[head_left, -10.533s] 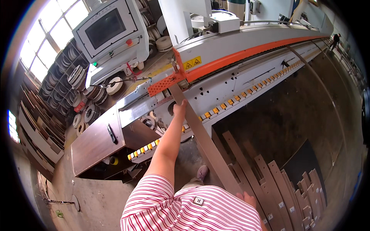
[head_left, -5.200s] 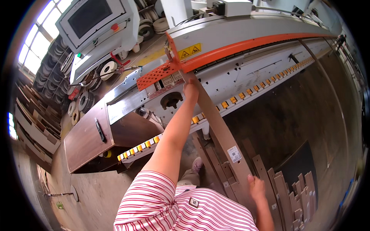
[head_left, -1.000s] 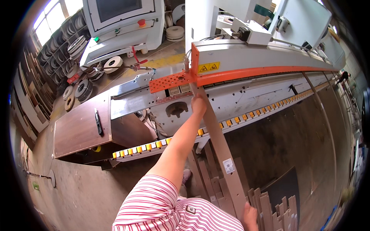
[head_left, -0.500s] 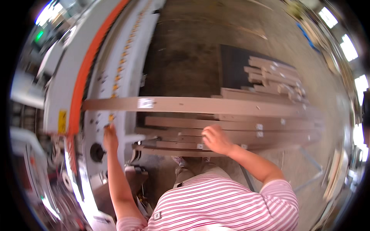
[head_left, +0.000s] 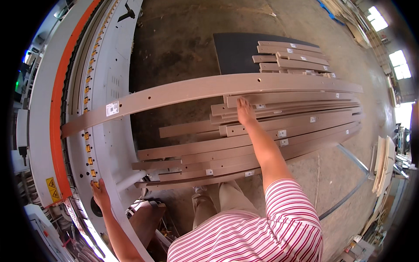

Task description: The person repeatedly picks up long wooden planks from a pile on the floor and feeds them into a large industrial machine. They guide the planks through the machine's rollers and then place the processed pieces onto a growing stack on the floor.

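A long brown board with a white label and small round holes spans from the grey machine's roller bed to the stacked boards on the right. Its left end lies against the orange strip of the machine. My left hand rests at the near edge of the bed beside the yellow rollers, thumb and fingers apart. My right hand reaches over the stack, its extended fingers touching the left end of a shorter brown board. The undersides of the right fingers are hidden.
Several brown boards lie in a staggered stack before my legs. More short brown pieces sit beyond on a dark panel. A white bar juts from the machine. Pale boards lean at far right.
The view has shifted. My right hand has moved away from my body to the shorter board, its fingers extending. The long board now slants. My left hand stays by the roller bed.
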Tool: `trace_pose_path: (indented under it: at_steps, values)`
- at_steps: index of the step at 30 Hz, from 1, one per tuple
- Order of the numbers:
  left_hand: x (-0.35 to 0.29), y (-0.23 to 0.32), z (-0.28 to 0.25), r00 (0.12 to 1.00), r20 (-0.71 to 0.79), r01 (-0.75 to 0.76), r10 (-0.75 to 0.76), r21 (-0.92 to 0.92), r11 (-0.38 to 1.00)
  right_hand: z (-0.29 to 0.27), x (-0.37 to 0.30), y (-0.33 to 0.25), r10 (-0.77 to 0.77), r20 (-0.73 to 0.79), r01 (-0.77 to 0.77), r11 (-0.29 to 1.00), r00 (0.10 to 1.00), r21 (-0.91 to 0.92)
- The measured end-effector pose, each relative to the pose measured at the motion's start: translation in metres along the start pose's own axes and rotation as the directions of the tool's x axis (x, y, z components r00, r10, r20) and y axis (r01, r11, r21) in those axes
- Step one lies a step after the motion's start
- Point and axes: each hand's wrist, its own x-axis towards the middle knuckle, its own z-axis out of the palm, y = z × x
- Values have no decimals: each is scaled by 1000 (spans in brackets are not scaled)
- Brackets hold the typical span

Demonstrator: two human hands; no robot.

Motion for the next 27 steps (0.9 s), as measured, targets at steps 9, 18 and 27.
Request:
trace_pose_path:
  at_steps: [9,18,27]
  values:
    - [2,1,0,1000,12,14,-14,-50,999,-17,49,17,-70,248,119,975,966,-190]
    - [-7,12,-7,994,-99,-50,48,-8,999,-84,-66,24,-406,152,422,902,901,-93]
    - [-215,218,8,537,640,492,550,-767,411,-215,-205,-84,-438,-168,461,876,883,144]
